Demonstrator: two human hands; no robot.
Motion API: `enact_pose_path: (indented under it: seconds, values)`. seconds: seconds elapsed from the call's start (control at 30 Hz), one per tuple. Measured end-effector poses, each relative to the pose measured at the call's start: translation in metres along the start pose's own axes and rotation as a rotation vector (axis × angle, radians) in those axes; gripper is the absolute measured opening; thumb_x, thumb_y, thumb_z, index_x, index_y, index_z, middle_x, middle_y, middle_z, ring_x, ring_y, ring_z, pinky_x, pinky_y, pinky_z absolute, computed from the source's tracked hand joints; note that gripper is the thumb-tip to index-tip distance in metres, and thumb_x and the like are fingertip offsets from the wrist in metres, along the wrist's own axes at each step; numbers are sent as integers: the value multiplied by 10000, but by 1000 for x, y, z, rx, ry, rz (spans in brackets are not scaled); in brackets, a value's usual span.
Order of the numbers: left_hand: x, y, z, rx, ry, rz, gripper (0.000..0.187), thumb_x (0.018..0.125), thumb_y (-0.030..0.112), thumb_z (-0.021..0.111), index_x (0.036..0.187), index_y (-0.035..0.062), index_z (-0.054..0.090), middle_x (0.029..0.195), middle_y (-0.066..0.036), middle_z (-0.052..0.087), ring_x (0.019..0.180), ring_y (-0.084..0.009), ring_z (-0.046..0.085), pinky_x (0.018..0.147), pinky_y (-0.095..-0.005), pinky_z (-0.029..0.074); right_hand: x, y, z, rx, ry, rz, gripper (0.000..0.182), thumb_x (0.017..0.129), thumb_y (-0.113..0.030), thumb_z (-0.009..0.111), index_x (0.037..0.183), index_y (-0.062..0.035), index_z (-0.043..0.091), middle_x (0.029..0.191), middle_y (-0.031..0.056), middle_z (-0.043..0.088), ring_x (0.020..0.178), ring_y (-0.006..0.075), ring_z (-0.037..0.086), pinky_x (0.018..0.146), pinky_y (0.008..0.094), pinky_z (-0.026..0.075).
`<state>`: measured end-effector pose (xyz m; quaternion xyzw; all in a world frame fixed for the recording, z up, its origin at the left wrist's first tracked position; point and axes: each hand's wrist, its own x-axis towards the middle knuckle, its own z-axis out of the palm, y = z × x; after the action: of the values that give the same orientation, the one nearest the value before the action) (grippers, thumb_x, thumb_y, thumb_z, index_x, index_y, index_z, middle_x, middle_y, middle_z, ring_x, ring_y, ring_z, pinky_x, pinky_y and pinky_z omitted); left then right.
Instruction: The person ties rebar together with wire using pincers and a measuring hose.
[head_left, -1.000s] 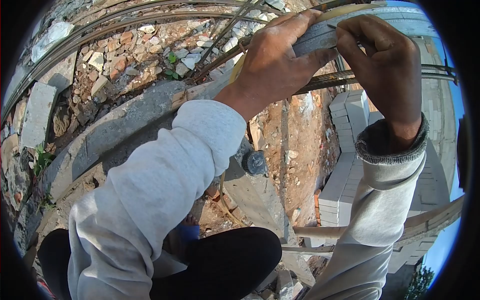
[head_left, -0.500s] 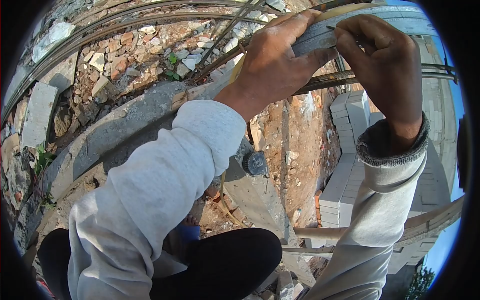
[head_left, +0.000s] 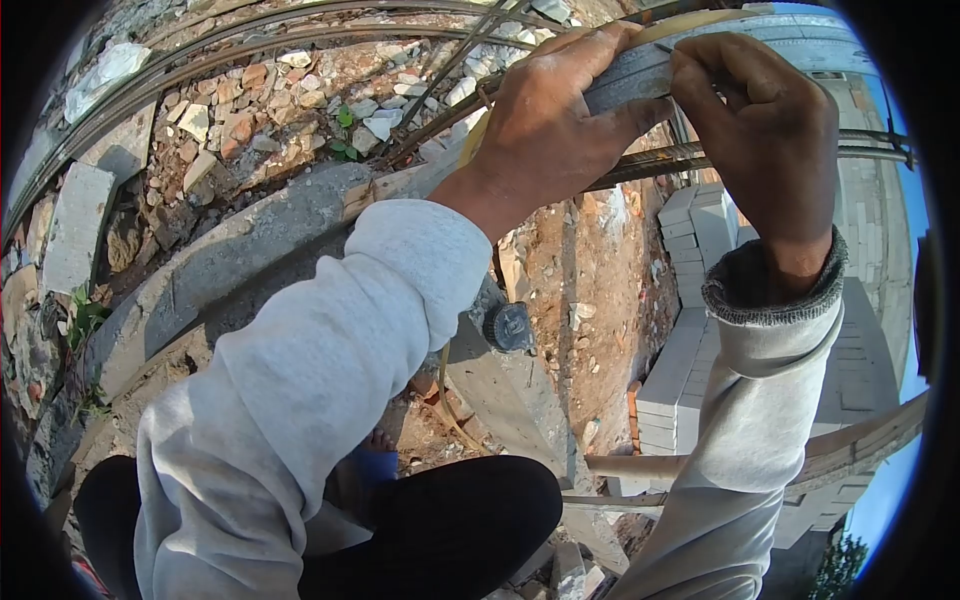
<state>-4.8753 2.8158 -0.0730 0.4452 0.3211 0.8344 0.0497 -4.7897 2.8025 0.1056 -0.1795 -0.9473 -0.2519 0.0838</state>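
My left hand (head_left: 560, 120) wraps over a long grey board (head_left: 630, 85), its thumb stretched along the near face. A yellow measuring tape blade (head_left: 690, 22) runs along the board's far edge and passes under this hand. My right hand (head_left: 765, 125) is pinched at the board just right of the left thumb. From its fingertips pokes the dark tip of a thin pencil-like stick (head_left: 664, 48); the rest is hidden in the fingers. The black tape measure case (head_left: 510, 327) lies lower down on a concrete piece, below my left wrist.
Steel rebars (head_left: 690, 157) cross beneath my hands, and more rods curve along the top left. Broken bricks and stones (head_left: 240, 125) cover the ground there. A concrete beam (head_left: 240, 250) runs diagonally at left. Grey blocks (head_left: 665, 375) are stacked at right.
My right hand and forearm have shifted slightly left, and the stick's tip has moved up a little at the board. My left hand keeps its place.
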Motion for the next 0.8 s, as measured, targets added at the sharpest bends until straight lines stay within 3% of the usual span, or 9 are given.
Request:
enact_pose_path:
  seconds: [0.13,0.23,0.43,0.53,0.63,0.73,0.8]
  values:
    - [1,3,-4,-23,-32,-33,655,857,441,809,1312,6,628,1187,-204,706,1067,-326,711,926,-401,568,3,5,-3,-16,-34,-56,112,898,-87,737,976,-7,746,856,90,758,795,132,750,700,269,572]
    - [1,0,-2,-1,-10,6,671,859,447,807,1318,-5,622,1198,-212,702,1085,-328,706,938,-402,564,0,-1,2,-49,38,-11,109,903,-91,733,974,-10,747,845,89,755,791,127,748,702,268,571]
    - [0,-3,-1,40,9,34,697,856,460,805,1309,-36,620,1218,-237,690,1116,-327,697,959,-404,558,0,-9,-2,-20,-38,59,116,920,-94,732,969,10,748,822,87,750,751,104,713,677,244,552]
    - [-1,-8,1,43,24,58,715,861,480,794,1308,-50,619,1216,-249,688,1113,-318,700,963,-395,559,-19,-4,-3,219,278,-88,152,950,-96,708,1021,35,741,781,75,725,655,84,639,589,225,503]
    - [2,-3,-5,1,-53,-19,724,880,488,773,1323,-62,610,1206,-257,689,1111,-307,701,959,-381,559,-54,-24,2,454,590,243,219,994,-106,644,1118,61,714,695,49,665,539,56,533,504,205,448]
    - [-2,1,-12,-37,-109,-67,710,909,473,749,1342,-69,599,1195,-253,695,1111,-302,697,953,-366,557,-84,-48,29,706,703,604,332,1037,-113,481,1287,62,612,678,37,603,524,63,474,537,219,498]
    - [1,4,-10,-139,-97,-126,702,925,463,736,1357,-71,591,1193,-245,699,1103,-303,698,951,-359,554,-106,-66,59,820,748,739,348,1047,-106,458,1331,57,578,829,78,661,608,69,539,588,228,527]
